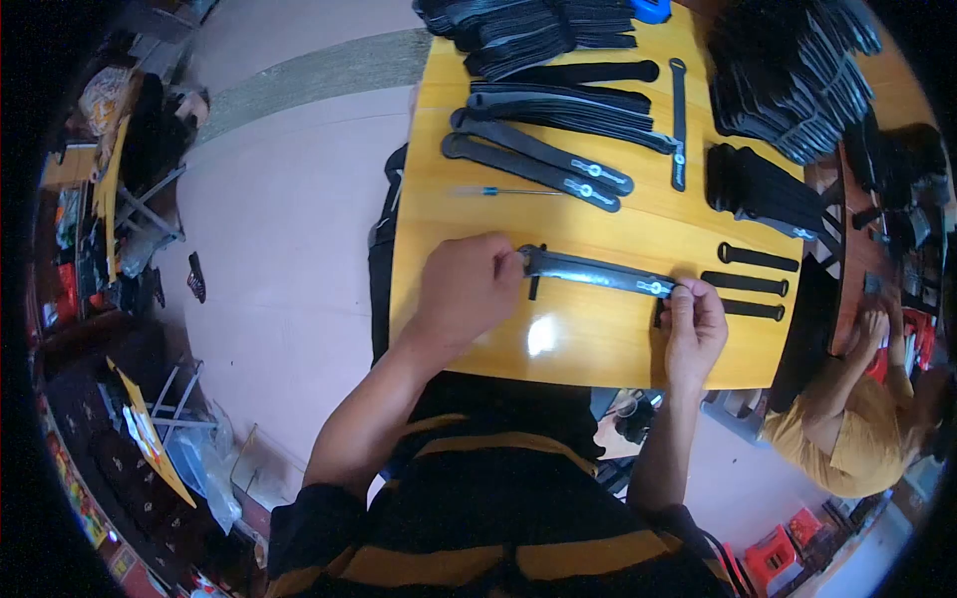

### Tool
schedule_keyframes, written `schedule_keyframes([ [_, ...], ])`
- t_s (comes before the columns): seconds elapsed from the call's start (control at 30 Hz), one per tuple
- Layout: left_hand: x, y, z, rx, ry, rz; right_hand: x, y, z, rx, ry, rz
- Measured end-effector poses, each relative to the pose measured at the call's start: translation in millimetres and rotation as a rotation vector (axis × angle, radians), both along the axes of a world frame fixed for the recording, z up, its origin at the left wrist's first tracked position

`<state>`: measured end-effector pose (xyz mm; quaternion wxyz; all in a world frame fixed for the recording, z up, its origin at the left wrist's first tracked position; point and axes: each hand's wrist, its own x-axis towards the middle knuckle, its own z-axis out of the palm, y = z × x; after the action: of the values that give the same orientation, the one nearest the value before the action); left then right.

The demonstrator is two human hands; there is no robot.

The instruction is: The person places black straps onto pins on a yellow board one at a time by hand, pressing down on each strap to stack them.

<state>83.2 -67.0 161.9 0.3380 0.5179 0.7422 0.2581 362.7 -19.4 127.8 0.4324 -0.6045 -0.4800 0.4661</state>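
Observation:
A dark strap (598,274) with a white printed logo stretches across the table's front, between my two hands. My left hand (469,287) is closed in a fist at the strap's left end; its fingertips are partly hidden. A short black strip (533,287) hangs by that end. My right hand (695,324) pinches the strap's right end between thumb and finger, beside the logo. Three short black straps, one of them the nearest top strap (758,257), lie just right of my right hand. Beyond my hands rest two printed straps (533,171) and a thin screwdriver (488,190).
Bundles of black straps (538,35) cover the far side of the yellow table (449,224). More stacks (793,80) stand at the right, with a single strap (679,125) between them. Another person in a yellow top (842,439) sits at the right.

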Motion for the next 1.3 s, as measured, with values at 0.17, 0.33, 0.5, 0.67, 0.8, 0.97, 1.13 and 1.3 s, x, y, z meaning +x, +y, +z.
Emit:
schedule_keyframes([
  [0.17,0.8,-0.2,-2.9,0.047,-0.010,0.005,-1.0,1.9,7.6,-0.022,-0.016,0.026],
  [0.33,2.4,-0.2,0.1,0.016,-0.047,0.048,-0.8,3.8,4.1,-0.012,-0.055,0.036],
  [0.5,1.0,-1.3,-7.9,0.028,-0.021,0.042,-3.8,6.3,5.7,0.024,-0.136,0.043],
  [0.67,-1.0,-0.2,-3.9,-0.006,0.011,0.011,-5.7,6.7,9.1,0.044,-0.254,0.052],
  [0.8,-2.2,-0.3,-8.4,0.038,0.020,-0.006,-6.8,7.2,8.4,0.080,-0.307,0.046],
  [0.97,-2.2,-1.1,-9.1,0.045,0.047,-0.013,-5.7,8.7,8.2,0.092,-0.407,0.071],
  [1.13,-2.4,-1.9,-11.0,0.030,0.050,-0.002,-4.7,9.9,1.1,0.116,-0.417,0.059],
  [1.3,-2.6,-0.4,-10.2,0.012,0.052,0.000,-5.5,10.8,3.9,0.137,-0.463,0.071],
])
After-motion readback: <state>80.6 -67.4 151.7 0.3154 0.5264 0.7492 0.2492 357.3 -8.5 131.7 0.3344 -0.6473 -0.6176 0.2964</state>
